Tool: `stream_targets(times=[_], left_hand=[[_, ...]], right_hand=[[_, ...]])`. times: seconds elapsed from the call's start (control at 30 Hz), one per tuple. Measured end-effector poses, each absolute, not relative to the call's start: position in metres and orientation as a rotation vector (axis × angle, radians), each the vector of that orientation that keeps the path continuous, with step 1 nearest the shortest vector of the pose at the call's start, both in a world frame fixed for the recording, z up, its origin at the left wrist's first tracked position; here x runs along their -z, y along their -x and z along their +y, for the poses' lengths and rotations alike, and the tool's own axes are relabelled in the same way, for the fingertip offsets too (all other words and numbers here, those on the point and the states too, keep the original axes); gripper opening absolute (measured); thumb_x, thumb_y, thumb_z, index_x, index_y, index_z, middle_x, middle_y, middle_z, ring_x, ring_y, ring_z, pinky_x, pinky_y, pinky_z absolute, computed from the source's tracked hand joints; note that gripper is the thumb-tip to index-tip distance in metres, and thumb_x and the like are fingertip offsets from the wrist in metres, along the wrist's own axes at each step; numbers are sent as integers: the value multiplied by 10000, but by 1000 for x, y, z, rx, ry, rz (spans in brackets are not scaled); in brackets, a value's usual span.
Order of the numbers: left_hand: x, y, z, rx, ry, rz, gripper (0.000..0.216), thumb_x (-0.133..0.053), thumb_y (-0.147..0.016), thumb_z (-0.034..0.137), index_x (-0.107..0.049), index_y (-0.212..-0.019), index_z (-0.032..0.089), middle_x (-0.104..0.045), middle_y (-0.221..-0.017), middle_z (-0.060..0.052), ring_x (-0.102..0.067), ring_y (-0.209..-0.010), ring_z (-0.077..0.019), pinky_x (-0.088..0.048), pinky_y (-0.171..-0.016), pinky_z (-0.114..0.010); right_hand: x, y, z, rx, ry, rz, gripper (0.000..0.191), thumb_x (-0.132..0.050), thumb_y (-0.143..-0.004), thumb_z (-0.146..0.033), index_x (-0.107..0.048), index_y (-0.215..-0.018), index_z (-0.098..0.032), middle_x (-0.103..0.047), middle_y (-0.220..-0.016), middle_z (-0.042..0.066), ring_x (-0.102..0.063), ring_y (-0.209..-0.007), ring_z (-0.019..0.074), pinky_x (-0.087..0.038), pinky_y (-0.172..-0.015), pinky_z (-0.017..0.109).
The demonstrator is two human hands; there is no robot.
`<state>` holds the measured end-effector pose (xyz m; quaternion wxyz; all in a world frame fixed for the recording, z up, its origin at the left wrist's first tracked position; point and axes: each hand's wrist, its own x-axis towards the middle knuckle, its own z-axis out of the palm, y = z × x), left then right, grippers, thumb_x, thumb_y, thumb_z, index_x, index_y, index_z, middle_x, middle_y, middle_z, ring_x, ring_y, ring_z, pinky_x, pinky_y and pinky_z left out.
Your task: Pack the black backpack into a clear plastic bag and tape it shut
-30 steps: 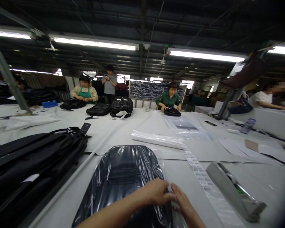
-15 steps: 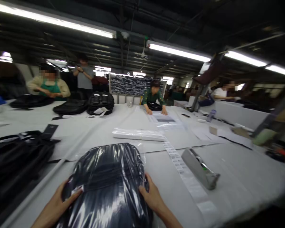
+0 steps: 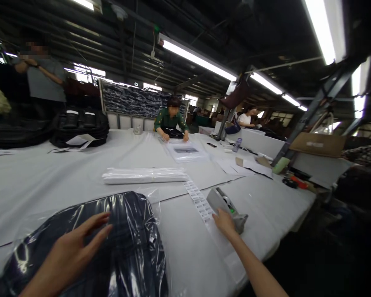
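A dark backpack in a clear plastic bag [image 3: 126,235] lies flat at the lower left of the white-covered table. Over it is my left hand [image 3: 69,251], open, thumb and fingers apart and nothing between them. My right hand [image 3: 226,225] reaches out to the near left side of a grey tape dispenser [image 3: 218,198], beside a strip of printed labels [image 3: 199,202]. Its fingers are partly hidden, so whether they grip the dispenser or the strip I cannot tell. Beyond the backpack lies a bundle of clear plastic bags [image 3: 142,176].
Across the table a co-worker in green [image 3: 172,119] has both hands on a clear plastic bag [image 3: 187,150]. Black backpacks [image 3: 80,130] are stacked at the far left. Papers [image 3: 235,167], a bottle [image 3: 237,144] and a phone [image 3: 212,144] lie toward the right, near a metal post [image 3: 224,119].
Both hands have come off the wrapped backpack's sides. My right hand has gone right to the tape dispenser; my left now hovers open over the backpack. The view has turned right.
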<state>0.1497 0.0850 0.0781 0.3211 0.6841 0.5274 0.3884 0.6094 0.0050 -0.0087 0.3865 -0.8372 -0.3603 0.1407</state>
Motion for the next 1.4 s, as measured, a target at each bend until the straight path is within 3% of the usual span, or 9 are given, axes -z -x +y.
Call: stream_targets(times=[0.13, 0.23, 0.47, 0.67, 0.83, 1.03, 1.17, 1.3, 1.4], left_hand=[[-94, -280, 99, -706, -1843, 907, 380, -547, -746, 448, -577, -1042, 212, -650, -772, 6, -605, -761, -201, -460, -713, -307], [-62, -366, 108, -559, -1761, 904, 351, -618, -682, 322, -555, -992, 169, -600, -726, 9, -575, -686, -162, -426, -620, -249], [14, -474, 91, -525, -1557, 856, 656, -722, -589, 176, -411, -1162, 246, -568, -876, 27, -585, -685, -109, -448, -593, -192], [40, -506, 83, -629, -1449, 943, 400, -617, -603, 24, -519, -953, 192, -535, -651, 74, -592, -616, -107, -450, -567, -182], [50, -509, 85, -679, -1419, 986, 351, -641, -623, 49, -549, -938, 171, -601, -654, 51, -616, -652, -123, -472, -608, -198], [51, -513, 86, -754, -1460, 1020, 198, -621, -612, 42, -556, -741, 177, -587, -626, 53, -578, -632, -114, -433, -590, -193], [48, -512, 86, -777, -1514, 1017, 135, -612, -633, 97, -545, -709, 187, -526, -580, 69, -539, -609, -111, -408, -581, -193], [46, -510, 90, -736, -1586, 998, 45, -586, -671, 168, -551, -695, 182, -561, -622, 43, -544, -644, -130, -409, -603, -214], [45, -509, 90, -666, -1650, 1003, 92, -542, -730, 237, -589, -694, 167, -619, -698, -7, -570, -722, -166, -429, -677, -255]], right_hand=[[25, -620, 21, -466, 2134, -832, 172, -695, -503, -169, -569, -617, -195, -670, -858, 115, -516, -1081, 382, -326, -936, 532], [32, -626, 23, -633, 2016, -816, 151, -703, -505, -239, -565, -540, -190, -665, -698, 82, -597, -930, 358, -417, -852, 485], [28, -631, 17, -998, 1592, -747, 368, -703, -591, -456, -655, -796, -155, -699, -703, 60, -648, -641, 225, -502, -660, 361], [37, -635, 16, -1014, 1452, -681, 468, -755, -552, -475, -630, -855, -140, -700, -704, 47, -653, -653, 229, -491, -667, 343], [40, -638, 16, -882, 1505, -692, 706, -737, -587, -463, -475, -1166, -155, -683, -717, 29, -634, -637, 236, -482, -630, 358], [17, -637, 9, -123, 1836, -1222, 354, -576, -757, -398, -633, -1062, -228, -591, -1008, 94, -536, -972, 272, -393, -914, 423], [7, -637, 12, -172, 1835, -1437, 268, -607, -743, -358, -685, -971, -241, -570, -935, 84, -518, -950, 262, -403, -896, 410], [8, -637, 20, -245, 1822, -1409, 122, -661, -685, -365, -712, -725, -262, -586, -913, 66, -520, -951, 266, -399, -899, 408], [4, -643, 15, -185, 1783, -1183, 205, -648, -670, -436, -690, -686, -236, -628, -927, 66, -550, -927, 264, -417, -877, 391]])
